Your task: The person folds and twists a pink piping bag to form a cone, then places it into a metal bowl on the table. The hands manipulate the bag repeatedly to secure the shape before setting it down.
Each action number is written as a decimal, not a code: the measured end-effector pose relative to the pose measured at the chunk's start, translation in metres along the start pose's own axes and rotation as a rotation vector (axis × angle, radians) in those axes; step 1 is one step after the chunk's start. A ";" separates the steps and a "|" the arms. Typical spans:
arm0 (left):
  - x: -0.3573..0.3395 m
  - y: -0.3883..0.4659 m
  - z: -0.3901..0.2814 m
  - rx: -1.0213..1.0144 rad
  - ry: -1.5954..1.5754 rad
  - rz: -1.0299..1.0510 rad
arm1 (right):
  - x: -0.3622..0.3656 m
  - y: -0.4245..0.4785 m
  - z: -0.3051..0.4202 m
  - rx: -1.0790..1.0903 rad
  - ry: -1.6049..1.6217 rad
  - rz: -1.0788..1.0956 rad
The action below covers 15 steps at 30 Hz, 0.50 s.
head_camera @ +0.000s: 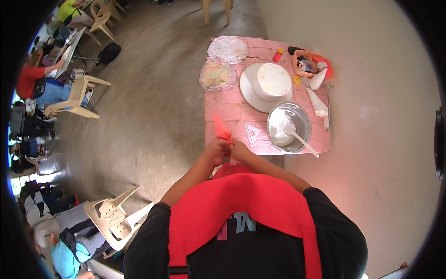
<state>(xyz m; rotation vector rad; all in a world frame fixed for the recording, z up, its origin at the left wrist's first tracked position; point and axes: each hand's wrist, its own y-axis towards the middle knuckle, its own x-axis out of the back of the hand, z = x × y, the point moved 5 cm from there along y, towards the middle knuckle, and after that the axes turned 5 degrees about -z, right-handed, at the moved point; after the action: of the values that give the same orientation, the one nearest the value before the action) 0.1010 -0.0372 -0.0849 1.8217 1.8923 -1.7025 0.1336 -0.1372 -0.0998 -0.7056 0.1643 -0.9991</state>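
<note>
My left hand (pixel 216 152) and my right hand (pixel 240 152) are close together at the table's near left corner, both closed around a gathered red plastic bag (pixel 222 127). What the bag holds is hidden. To the right lies a clear plastic set square (pixel 250 133). A metal bowl (pixel 307 122) of white cream (pixel 278 126) stands beyond it, a white spatula (pixel 304 143) leaning over its rim. Behind the bowl, a round white-coated cake (pixel 274 79) sits on a white turntable (pixel 248 91).
The pink table (pixel 226 101) stands against a wall. On it are frilled cloths (pixel 227 50), a small red bottle (pixel 277 55), an orange basket (pixel 304 74) and filled piping bags (pixel 316 102). Plastic chairs (pixel 78 97) and seated people are at the left.
</note>
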 end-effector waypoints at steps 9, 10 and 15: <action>-0.004 -0.003 0.021 0.078 0.090 -0.323 | -0.004 -0.021 0.016 0.037 -0.341 0.093; -0.003 0.000 0.022 0.058 0.105 -0.327 | -0.009 -0.021 0.019 0.150 -0.415 0.128; 0.023 0.022 0.032 0.070 0.097 -0.484 | -0.009 -0.047 0.061 0.219 -0.916 0.042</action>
<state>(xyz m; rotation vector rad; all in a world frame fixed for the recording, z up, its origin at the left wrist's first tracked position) 0.0890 -0.0485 -0.1265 1.5790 2.5060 -1.8482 0.1218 -0.1177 -0.0259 -0.8863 -0.7147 -0.5633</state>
